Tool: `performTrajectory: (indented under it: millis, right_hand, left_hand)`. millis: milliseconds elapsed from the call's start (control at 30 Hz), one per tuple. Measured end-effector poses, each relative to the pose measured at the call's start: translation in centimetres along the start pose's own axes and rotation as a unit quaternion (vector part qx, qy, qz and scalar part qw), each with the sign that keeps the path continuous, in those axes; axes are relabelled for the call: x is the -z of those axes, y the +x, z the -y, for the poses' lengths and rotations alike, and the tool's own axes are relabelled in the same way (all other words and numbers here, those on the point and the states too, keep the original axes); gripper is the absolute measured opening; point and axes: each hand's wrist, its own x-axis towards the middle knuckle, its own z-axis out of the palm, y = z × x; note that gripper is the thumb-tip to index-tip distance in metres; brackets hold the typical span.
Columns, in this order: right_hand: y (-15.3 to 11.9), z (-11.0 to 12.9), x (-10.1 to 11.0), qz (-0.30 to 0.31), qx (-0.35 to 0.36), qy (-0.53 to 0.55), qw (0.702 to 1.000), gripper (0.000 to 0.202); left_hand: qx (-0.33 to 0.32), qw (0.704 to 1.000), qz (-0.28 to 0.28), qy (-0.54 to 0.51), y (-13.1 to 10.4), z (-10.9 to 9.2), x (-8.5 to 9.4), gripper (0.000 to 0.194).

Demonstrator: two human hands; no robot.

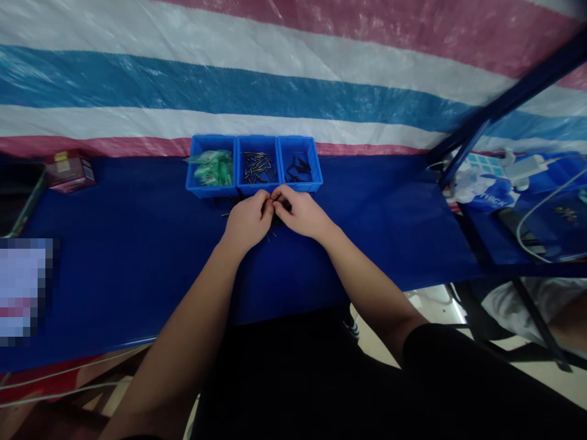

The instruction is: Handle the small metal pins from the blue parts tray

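Note:
My left hand (248, 221) and my right hand (300, 211) meet fingertip to fingertip over the blue table, just in front of the bins. Both are closed in a pinch, and whatever sits between the fingers is hidden. A few thin dark pieces (271, 234) lie on the table right below them. Just behind stand three joined blue bins: the left bin (211, 192) has green-and-clear plastic packets (214, 168), the middle bin (257, 188) many thin metal screw-like pins (259, 167), the right bin (300, 187) several small black parts (298, 165).
A dark red box (70, 172) stands at the far left beside a dark tray (21, 198). To the right, a blue metal frame (465, 153) borders a neighbouring table with a plastic bag (486, 188) and a white cable (520, 229). Striped sheeting (275, 91) hangs behind.

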Motion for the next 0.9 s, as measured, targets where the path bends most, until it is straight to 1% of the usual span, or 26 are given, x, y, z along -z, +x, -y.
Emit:
performTrajectory:
  millis: [167, 533, 900]
  right_hand:
    - [-0.03, 0.02, -0.02, 0.000, 0.001, 0.000, 1.000, 0.018]
    - [-0.01, -0.02, 0.03, 0.007, 0.004, -0.017, 1.000, 0.018]
    - [0.01, 0.19, 0.09, 0.019, 0.002, -0.029, 0.999, 0.018]
  left_hand:
    - [-0.001, 1.000, 0.001, 0.009, 0.02, -0.03, 0.02, 0.026]
    - [0.007, 1.000, 0.008, 0.026, -0.01, -0.04, -0.01, 0.030]
    - [0.010, 1.000, 0.012, 0.021, 0.05, -0.15, 0.10, 0.026]
